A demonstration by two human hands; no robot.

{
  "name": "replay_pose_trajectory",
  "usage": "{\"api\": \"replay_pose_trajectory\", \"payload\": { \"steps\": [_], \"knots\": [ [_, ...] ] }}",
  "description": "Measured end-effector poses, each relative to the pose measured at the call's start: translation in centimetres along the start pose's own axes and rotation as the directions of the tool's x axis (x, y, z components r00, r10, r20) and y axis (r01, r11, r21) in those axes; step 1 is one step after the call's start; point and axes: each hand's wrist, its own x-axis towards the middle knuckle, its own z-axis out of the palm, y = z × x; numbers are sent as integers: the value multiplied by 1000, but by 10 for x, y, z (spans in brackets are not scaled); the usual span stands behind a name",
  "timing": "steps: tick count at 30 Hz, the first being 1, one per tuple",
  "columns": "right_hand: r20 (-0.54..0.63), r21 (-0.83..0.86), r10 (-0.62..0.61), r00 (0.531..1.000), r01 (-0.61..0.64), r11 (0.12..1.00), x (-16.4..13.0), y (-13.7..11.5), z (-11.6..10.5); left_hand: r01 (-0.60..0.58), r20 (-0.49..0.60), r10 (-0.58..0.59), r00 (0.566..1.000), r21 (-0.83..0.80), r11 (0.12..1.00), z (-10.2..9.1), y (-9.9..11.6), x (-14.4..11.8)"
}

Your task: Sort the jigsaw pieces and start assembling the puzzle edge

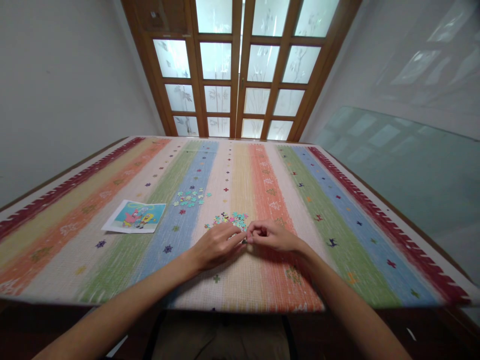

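My left hand [216, 244] and my right hand [270, 235] meet fingertip to fingertip on the striped cloth, pinching small puzzle pieces between them at about the table's middle. Just beyond my fingers lies a small heap of jigsaw pieces [230, 219]. A second scatter of turquoise pieces [191, 197] lies farther back to the left. A printed cartoon reference picture [135, 216] lies flat on the left side of the cloth.
The striped multicoloured cloth [337, 210] covers the whole table [446, 306]. A wooden door with frosted glass panes [240, 70] stands behind the far edge. White walls close in on both sides, the right one with a glass panel [412, 170].
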Motion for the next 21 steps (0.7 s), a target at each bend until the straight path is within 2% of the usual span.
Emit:
{"api": "replay_pose_trajectory", "payload": {
  "steps": [7,11,15,18,21],
  "knots": [
    [-106,-15,44,993,-46,999,2,-3,1,-5,59,5,998,7,1000,-3,-6,-2],
    [-227,-55,-9,974,-4,998,4,-4,-2,84,90,-84,992,-5,996,-10,-14,-15],
    [-327,-69,-37,944,15,997,4,-1,-6,194,128,-182,975,-91,977,-17,-19,-28],
    [-360,-104,-45,932,8,994,4,1,-8,220,183,-193,964,-144,965,-15,-17,-28],
    [-357,-132,-46,933,-2,991,4,3,-8,228,227,-194,954,-134,964,-6,-13,-20]
  ]
}}
